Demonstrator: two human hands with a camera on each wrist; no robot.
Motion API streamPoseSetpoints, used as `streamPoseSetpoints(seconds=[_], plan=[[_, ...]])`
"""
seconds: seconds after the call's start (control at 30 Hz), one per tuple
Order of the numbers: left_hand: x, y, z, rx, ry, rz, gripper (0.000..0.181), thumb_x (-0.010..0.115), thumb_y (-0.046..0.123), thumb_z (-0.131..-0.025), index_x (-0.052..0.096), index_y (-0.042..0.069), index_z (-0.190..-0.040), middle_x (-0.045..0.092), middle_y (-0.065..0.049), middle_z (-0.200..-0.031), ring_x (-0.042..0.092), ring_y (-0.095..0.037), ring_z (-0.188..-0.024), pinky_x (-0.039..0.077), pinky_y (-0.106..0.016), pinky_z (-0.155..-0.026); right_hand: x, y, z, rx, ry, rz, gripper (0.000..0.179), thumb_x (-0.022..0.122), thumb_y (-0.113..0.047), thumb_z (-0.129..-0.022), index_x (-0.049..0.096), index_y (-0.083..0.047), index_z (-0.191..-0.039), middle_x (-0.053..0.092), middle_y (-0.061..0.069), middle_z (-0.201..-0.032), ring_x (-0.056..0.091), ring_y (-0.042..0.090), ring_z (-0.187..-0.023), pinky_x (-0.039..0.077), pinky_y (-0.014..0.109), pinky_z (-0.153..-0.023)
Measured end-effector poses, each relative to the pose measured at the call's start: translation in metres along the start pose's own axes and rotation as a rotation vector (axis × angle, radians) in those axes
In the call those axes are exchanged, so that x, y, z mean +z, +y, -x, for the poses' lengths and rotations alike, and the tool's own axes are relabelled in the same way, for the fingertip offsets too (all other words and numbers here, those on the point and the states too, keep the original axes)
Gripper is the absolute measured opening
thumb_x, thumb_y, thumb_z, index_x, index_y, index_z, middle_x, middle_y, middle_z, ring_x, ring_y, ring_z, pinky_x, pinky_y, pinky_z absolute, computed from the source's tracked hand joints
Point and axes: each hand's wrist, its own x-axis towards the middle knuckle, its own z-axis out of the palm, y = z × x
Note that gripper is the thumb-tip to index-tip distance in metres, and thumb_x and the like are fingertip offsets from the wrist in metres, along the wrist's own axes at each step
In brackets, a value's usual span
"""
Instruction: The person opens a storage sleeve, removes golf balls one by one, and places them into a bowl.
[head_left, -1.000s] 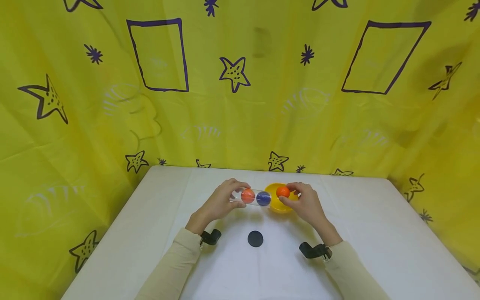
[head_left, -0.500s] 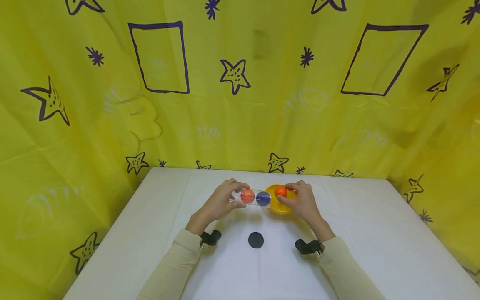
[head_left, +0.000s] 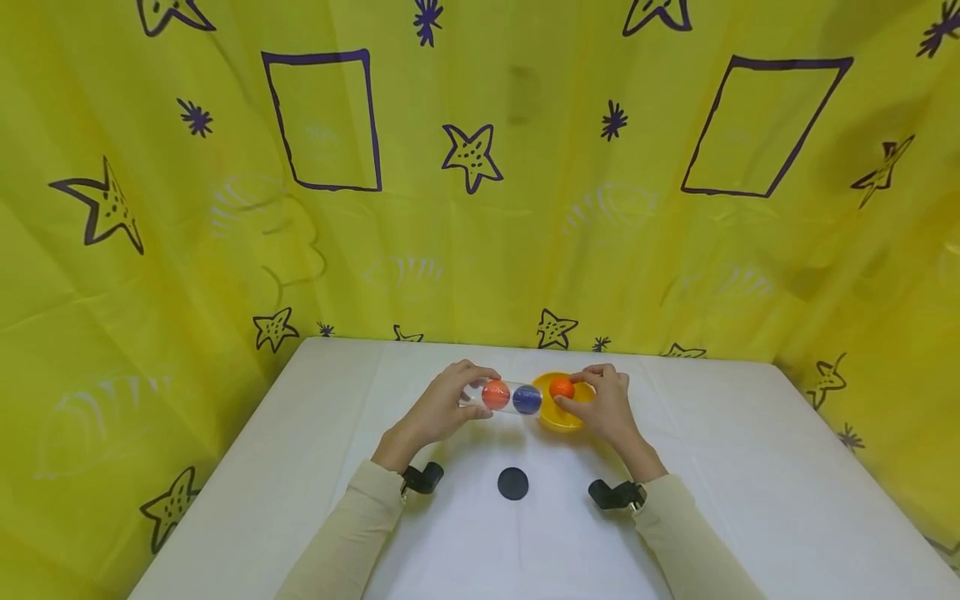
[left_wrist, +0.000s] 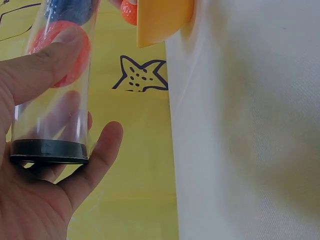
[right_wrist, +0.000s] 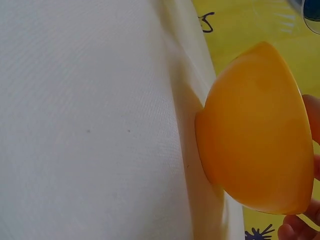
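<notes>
Head view first: nearest the person, in front of the yellow bowl [head_left: 558,423] and a little to its left, a black disc [head_left: 513,483] lay flat on the white tabletop [head_left: 450,542]. Farther out, left of the bowl, the left hand [head_left: 438,406] gripped a clear tube [head_left: 512,397] near the end away from the bowl, where the left wrist view showed a black base [left_wrist: 49,150]. It held the tube nearly level, raised above the tabletop, a blue ball [head_left: 527,399] on the bowl's side and a reddish ball [head_left: 496,395] farther from the bowl. At the bowl's right, the right hand [head_left: 606,407] pinched an orange ball [head_left: 562,389], which sat within that grip at the bowl's mouth, apart from the tube; I couldn't tell whether it touched the bowl's inside.

To me, the step in hand looked like filling the tube, though emptying it would have looked much the same. If filling, the next move seemed to call for lining the orange ball up with the tube's end beside the bowl, the left grip kept steady. Well behind the bowl hung a yellow curtain [head_left: 480,233] drawn with stars.
</notes>
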Motion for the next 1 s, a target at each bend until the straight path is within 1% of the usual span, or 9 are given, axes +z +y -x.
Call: streamPoseSetpoints(seconds=[0.17,0.33,0.4,0.57,0.67,0.8,0.83,0.9,1.0], plan=[[0.001,0.0,0.0,0.006,-0.001,-0.004,0.053,0.083,0.011,-0.085,0.064,0.016,-0.134,0.062,-0.003,-0.118,0.06,-0.027,-0.116,0.056,-0.041,-0.096,0.001,0.001,0.0,0.015,-0.021,0.007,0.046,0.08,-0.029,-0.089,0.07,0.001,-0.122,0.046,0.024,-0.139,0.03,0.042,-0.13,0.043,0.059,-0.105],[0.0,0.001,0.0,0.008,0.0,-0.014,0.053,0.083,0.012,-0.086,0.063,0.016,-0.135,0.062,-0.003,-0.118,0.06,-0.024,-0.115,0.057,-0.039,-0.095,0.0,0.002,0.001,0.021,-0.039,-0.012,0.046,0.08,-0.031,-0.089,0.07,-0.001,-0.122,0.046,0.023,-0.14,0.03,0.043,-0.132,0.042,0.06,-0.107],[-0.001,0.001,0.001,0.006,-0.002,-0.019,0.053,0.083,0.013,-0.086,0.063,0.016,-0.135,0.062,-0.003,-0.118,0.06,-0.024,-0.115,0.056,-0.038,-0.095,-0.001,0.003,0.0,0.024,-0.042,-0.03,0.042,0.079,-0.03,-0.09,0.071,-0.002,-0.12,0.046,0.023,-0.141,0.029,0.043,-0.134,0.041,0.061,-0.109],[-0.002,0.002,0.001,-0.006,-0.009,-0.002,0.053,0.082,0.012,-0.086,0.063,0.016,-0.135,0.062,-0.004,-0.12,0.06,-0.032,-0.119,0.056,-0.041,-0.097,-0.004,0.005,-0.002,0.025,-0.021,-0.072,0.028,0.075,-0.024,-0.093,0.072,-0.006,-0.114,0.046,0.021,-0.143,0.028,0.041,-0.137,0.039,0.062,-0.111],[-0.002,0.003,0.001,-0.014,-0.014,0.01,0.052,0.082,0.011,-0.086,0.063,0.016,-0.135,0.062,-0.005,-0.12,0.06,-0.036,-0.12,0.056,-0.043,-0.098,-0.007,0.006,-0.001,0.012,-0.008,-0.074,0.026,0.073,-0.022,-0.094,0.072,-0.006,-0.115,0.047,0.021,-0.141,0.029,0.042,-0.136,0.039,0.064,-0.109],[-0.002,0.003,0.001,-0.017,-0.014,0.013,0.052,0.081,0.01,-0.087,0.063,0.015,-0.135,0.061,-0.005,-0.12,0.059,-0.036,-0.12,0.056,-0.044,-0.098,-0.01,0.005,0.005,-0.01,0.008,-0.058,0.025,0.071,-0.023,-0.096,0.072,-0.006,-0.114,0.05,0.02,-0.138,0.032,0.041,-0.134,0.04,0.063,-0.107],[-0.002,0.003,0.001,-0.017,-0.014,0.014,0.052,0.081,0.01,-0.087,0.063,0.015,-0.135,0.061,-0.005,-0.121,0.059,-0.036,-0.12,0.056,-0.044,-0.098,-0.011,0.003,0.007,-0.016,0.014,-0.055,0.025,0.071,-0.023,-0.096,0.072,-0.006,-0.113,0.051,0.02,-0.136,0.034,0.04,-0.133,0.041,0.062,-0.106],[-0.002,0.003,0.001,-0.018,-0.013,0.013,0.052,0.082,0.011,-0.087,0.063,0.015,-0.135,0.061,-0.005,-0.121,0.059,-0.036,-0.12,0.056,-0.044,-0.098,-0.014,0.001,0.012,-0.037,0.027,-0.047,0.024,0.071,-0.023,-0.096,0.073,-0.007,-0.112,0.055,0.018,-0.13,0.038,0.038,-0.127,0.044,0.056,-0.101],[-0.002,0.004,0.0,-0.015,-0.013,0.011,0.052,0.082,0.011,-0.087,0.063,0.016,-0.135,0.061,-0.005,-0.12,0.059,-0.035,-0.12,0.056,-0.043,-0.098,-0.018,-0.006,0.021,-0.087,0.047,-0.056,0.02,0.071,-0.02,-0.095,0.073,-0.007,-0.11,0.062,0.014,-0.113,0.048,0.032,-0.109,0.046,0.041,-0.088]])
